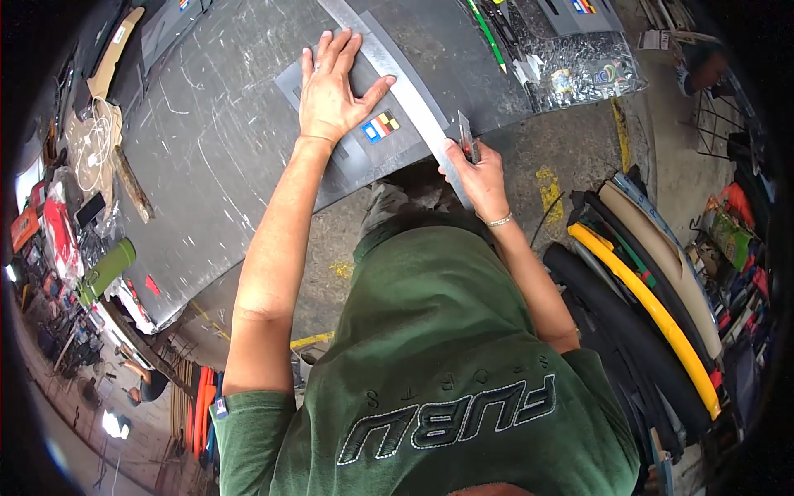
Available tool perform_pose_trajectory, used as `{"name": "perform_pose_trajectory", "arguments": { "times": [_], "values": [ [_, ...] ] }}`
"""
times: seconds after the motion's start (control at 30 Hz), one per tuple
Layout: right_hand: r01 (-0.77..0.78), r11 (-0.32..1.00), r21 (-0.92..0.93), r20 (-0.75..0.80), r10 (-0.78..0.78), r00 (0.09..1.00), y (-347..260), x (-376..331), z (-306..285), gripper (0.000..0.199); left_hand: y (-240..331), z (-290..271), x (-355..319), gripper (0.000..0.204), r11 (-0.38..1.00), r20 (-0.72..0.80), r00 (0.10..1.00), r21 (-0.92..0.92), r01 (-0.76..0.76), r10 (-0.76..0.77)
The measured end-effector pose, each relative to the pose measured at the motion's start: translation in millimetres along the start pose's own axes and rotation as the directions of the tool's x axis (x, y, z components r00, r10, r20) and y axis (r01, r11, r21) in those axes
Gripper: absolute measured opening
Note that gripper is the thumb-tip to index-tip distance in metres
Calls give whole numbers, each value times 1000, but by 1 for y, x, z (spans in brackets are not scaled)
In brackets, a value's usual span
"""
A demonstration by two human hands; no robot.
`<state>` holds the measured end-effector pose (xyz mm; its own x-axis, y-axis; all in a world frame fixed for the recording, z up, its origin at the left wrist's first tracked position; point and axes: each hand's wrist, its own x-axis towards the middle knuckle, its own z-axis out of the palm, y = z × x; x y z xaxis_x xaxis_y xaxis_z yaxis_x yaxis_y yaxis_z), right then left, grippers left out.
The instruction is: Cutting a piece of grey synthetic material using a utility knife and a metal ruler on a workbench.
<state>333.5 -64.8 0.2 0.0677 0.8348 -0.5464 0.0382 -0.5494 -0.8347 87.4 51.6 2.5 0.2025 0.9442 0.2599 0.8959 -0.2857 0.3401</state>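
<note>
- Head view: the left hand point(335, 87) lies flat with fingers spread, pressing a metal ruler point(395, 78) onto a grey sheet point(364, 145).
- The right hand point(478, 169) grips a utility knife point(466, 136) at the ruler's near end, by the sheet's near edge.
- The cut looks close to finished, though no cut line shows.
- The scratched dark table point(215, 149) holds a bag of hardware point(579, 70) far right; rolled materials point(653, 306) lie on the concrete floor at right.

I see a dark green short-sleeved shirt point(447, 347) with pale outlined lettering stitched across the chest, a small patch point(220, 407) on the left sleeve, bare forearms, and a thin metal bracelet point(499, 220) on my right wrist.
</note>
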Motion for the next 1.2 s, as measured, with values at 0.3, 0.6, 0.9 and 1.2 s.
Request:
{"name": "perform_pose_trajectory", "arguments": {
  "times": [0.3,0.6,0.9,1.2],
  "values": [
    [12,1000,-13,28,-11,1000,-1,-1,-1,33,0,0,1,86,1000,4,1000,4,5,-5],
    [13,1000,6,34,-13,999,-5,-2,0,32,-1,0,1,86,1000,3,1000,20,-4,4],
    [-3,1000,-1,27,3,1000,-1,-1,-1,34,0,1,-1,87,1000,0,1000,29,-9,9],
    [-49,998,-25,15,50,999,-2,5,-1,32,-1,-4,4,90,997,15,999,62,-39,38]
  ]
}}
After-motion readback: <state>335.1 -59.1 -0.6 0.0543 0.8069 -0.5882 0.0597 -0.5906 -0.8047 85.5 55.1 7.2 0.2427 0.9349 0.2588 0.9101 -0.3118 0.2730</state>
